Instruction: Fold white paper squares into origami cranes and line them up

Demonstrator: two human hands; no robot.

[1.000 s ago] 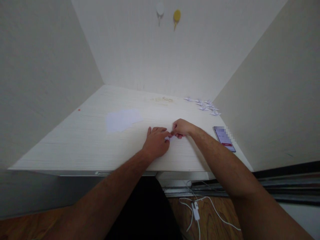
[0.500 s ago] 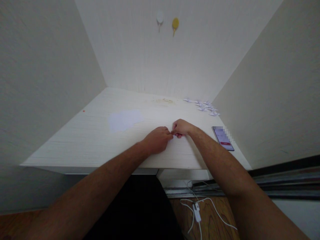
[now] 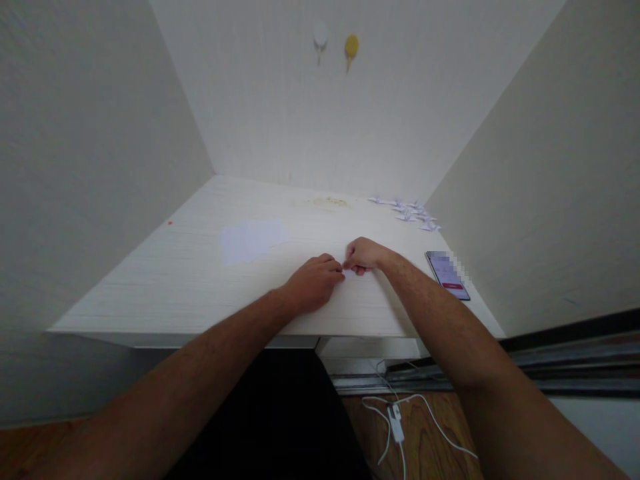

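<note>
Over the white desk, my left hand (image 3: 316,281) and my right hand (image 3: 363,255) meet with fingertips close together. Both have their fingers closed on a small piece of white paper (image 3: 349,273), of which only a sliver shows between them. Its folds are hidden by my fingers. To the left of my left hand lie several loose white paper sheets (image 3: 250,240), partly overlapping. Several folded paper cranes (image 3: 406,217) stand grouped at the back right corner, beyond my right hand.
A phone (image 3: 449,275) with its screen lit lies on the desk (image 3: 165,287), right of my right forearm. Walls enclose the desk's back and sides. A white hook (image 3: 320,35) and a yellow hook (image 3: 351,47) are on the back wall. A white power strip (image 3: 395,423) with cables lies on the floor.
My left hand's fingertips have shifted slightly around the paper. My right hand keeps almost the same pose. The whole view has moved a little.
</note>
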